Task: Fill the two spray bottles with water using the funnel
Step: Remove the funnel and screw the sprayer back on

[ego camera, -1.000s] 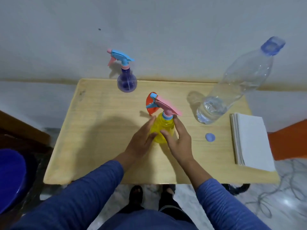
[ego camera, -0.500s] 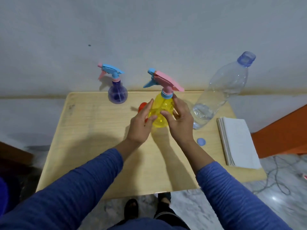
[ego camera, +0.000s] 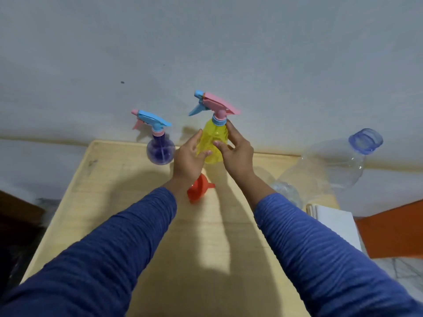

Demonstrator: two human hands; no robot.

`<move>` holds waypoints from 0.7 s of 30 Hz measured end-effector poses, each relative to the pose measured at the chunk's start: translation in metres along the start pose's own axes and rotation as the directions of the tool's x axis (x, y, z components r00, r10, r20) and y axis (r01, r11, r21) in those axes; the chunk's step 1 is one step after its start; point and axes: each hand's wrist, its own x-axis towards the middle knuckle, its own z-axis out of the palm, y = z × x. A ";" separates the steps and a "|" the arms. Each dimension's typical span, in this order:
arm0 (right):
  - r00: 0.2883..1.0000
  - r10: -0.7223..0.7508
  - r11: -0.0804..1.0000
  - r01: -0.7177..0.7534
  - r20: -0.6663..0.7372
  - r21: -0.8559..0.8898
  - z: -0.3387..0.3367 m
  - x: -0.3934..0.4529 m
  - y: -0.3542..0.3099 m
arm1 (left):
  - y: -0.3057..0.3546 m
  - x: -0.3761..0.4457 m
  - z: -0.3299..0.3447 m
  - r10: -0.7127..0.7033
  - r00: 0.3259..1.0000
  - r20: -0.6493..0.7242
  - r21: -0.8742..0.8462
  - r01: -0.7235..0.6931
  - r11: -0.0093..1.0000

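Holding the yellow spray bottle (ego camera: 214, 143) upright above the table (ego camera: 114, 202), I had my left hand (ego camera: 188, 157) cupped against its side at 9 o'clock and my right hand (ego camera: 237, 154) wrapped on it at 3 o'clock, fingers reaching the blue collar under its pink spray head. Whether it held water, I couldn't tell. At 6 o'clock from it the orange funnel (ego camera: 200, 189) lay on its side. The purple spray bottle (ego camera: 160, 149) stood at 9 o'clock, capped. At 3 o'clock stood the clear water bottle (ego camera: 320, 172), open, water low in it.
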 end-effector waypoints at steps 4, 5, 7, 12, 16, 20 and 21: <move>0.998 0.040 0.999 -0.041 0.057 0.011 0.008 0.012 0.021 | -0.011 0.011 0.003 -0.064 0.998 -0.030 0.067 0.065 0.996; 0.997 0.041 0.999 -0.042 0.064 0.009 0.010 0.014 0.025 | -0.013 0.014 0.003 -0.081 0.996 -0.033 0.085 0.084 0.993; 0.996 0.041 0.999 -0.041 0.079 0.001 0.013 0.017 0.032 | -0.017 0.018 0.002 -0.113 0.993 -0.023 0.086 0.115 0.990; 0.992 0.064 0.998 -0.065 0.111 0.008 0.018 0.020 0.045 | -0.025 0.023 0.003 -0.160 0.986 -0.044 0.128 0.164 0.978; 0.989 0.067 0.998 -0.064 0.135 -0.028 0.018 0.021 0.052 | -0.029 0.025 0.005 -0.160 0.986 -0.041 0.190 0.165 0.968; 0.978 0.099 0.993 -0.086 0.182 -0.077 0.012 0.024 0.043 | -0.026 0.029 0.004 -0.159 0.987 -0.001 0.231 0.155 0.961; 0.974 0.105 0.989 -0.080 0.202 -0.128 0.010 0.024 0.039 | -0.025 0.030 0.003 -0.151 0.988 0.013 0.254 0.143 0.957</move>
